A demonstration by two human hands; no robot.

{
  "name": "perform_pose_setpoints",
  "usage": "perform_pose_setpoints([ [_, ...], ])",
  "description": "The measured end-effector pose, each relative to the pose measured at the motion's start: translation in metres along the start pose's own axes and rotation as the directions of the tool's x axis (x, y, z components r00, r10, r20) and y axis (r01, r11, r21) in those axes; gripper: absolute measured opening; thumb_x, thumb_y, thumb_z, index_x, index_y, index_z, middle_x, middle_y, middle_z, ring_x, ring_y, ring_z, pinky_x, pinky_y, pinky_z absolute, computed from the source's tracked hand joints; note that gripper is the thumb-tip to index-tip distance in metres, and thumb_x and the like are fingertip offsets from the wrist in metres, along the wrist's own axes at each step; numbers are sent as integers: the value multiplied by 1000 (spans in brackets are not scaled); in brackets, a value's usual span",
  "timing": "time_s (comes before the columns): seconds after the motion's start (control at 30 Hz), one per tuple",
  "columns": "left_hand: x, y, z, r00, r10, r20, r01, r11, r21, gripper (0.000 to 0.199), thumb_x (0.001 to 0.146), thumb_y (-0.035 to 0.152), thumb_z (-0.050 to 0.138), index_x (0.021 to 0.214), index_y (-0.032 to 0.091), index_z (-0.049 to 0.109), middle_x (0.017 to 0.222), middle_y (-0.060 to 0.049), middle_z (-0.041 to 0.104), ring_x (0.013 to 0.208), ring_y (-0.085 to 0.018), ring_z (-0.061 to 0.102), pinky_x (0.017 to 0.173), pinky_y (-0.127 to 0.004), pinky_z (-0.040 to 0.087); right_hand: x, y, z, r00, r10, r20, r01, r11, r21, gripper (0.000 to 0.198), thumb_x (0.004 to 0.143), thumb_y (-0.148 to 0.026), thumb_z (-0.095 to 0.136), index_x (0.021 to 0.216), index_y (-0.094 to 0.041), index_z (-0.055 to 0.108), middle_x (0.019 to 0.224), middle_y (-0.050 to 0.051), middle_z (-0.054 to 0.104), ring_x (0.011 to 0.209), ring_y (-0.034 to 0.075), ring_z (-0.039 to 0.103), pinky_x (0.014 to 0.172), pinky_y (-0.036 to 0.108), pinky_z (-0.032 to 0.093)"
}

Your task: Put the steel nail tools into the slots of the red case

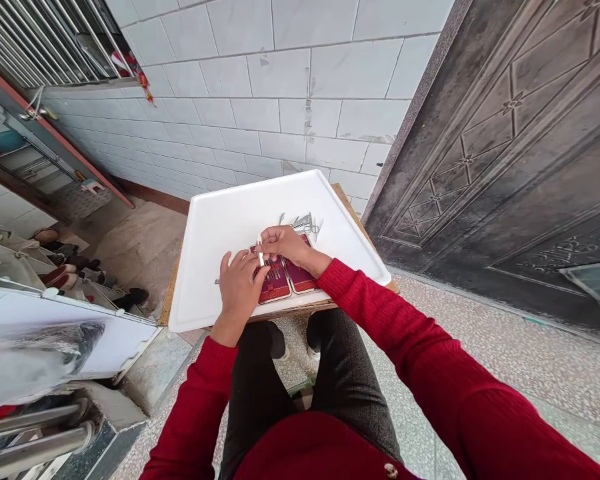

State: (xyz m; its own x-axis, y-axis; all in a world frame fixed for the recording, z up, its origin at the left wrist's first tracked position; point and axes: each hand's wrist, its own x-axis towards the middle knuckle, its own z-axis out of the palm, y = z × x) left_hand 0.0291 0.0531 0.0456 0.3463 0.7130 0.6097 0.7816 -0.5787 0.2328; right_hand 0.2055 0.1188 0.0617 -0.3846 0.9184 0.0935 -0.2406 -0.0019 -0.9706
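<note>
On a white board (pixel 230 207) lies an open dark red case (pixel 275 291), with several slim metal tools (pixel 276 272) held in its left half. My right hand (pixel 283 243) pinches a small, slim white piece (pixel 261 251) upright above that half; its exact kind is too small to make out. My left hand (pixel 241 280) rests at the case's left side, thumb and fingers apart, fingertips close to the lower end of the white piece. Whether they touch it is unclear. Behind the case, scissors (pixel 314 230) and other metal tools lie on the board, partly hidden by my right hand.
The board sits on a wooden table (pixel 347 200) in front of a white tiled wall (pixel 280 80). A dark metal door (pixel 505 147) stands at the right. Shoes (pixel 63 277) and a rack are at the left. My legs are under the table's near edge.
</note>
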Motion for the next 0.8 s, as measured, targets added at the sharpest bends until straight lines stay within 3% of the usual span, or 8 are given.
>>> perform_pose_setpoints([
  [0.17, 0, 0, 0, 1000, 16, -7, -16, 1000, 25, 23, 107, 34, 52, 95, 25, 70, 103, -3, 80, 116, -26, 70, 119, -55, 37, 2, 3, -2, 1000, -18, -18, 18, 1000, 0, 48, 55, -46, 99, 74, -16, 66, 56, 0, 68, 46, 10, 58, 41, 19, 43],
  [0.37, -15, 6, -10, 999, 22, 28, -23, 1000, 21, 23, 108, 30, 49, 97, 25, 69, 108, -3, 79, 117, -25, 69, 119, -55, 38, 7, 7, -15, 975, -56, -215, 17, 984, -178, 34, 74, -25, 86, 102, -17, 67, 53, -6, 65, 44, 12, 57, 43, 21, 43],
  [0.57, -47, 9, -16, 990, 112, 90, -105, 991, -84, 17, 106, 31, 55, 108, 24, 70, 118, -6, 78, 119, -26, 70, 112, -50, 50, 2, -1, -19, 952, -113, -286, -55, 852, -520, 29, 88, -15, 70, 117, -17, 65, 57, -8, 66, 55, 14, 64, 64, 26, 50],
  [0.8, -57, 5, -14, 982, 167, 84, -162, 985, -63, 19, 105, 33, 59, 117, 23, 69, 124, -10, 76, 127, -30, 67, 108, -49, 56, -3, -11, -22, 936, -204, -289, -47, 738, -673, 21, 94, -14, 65, 114, -14, 69, 58, -6, 66, 66, 17, 68, 80, 30, 51],
])
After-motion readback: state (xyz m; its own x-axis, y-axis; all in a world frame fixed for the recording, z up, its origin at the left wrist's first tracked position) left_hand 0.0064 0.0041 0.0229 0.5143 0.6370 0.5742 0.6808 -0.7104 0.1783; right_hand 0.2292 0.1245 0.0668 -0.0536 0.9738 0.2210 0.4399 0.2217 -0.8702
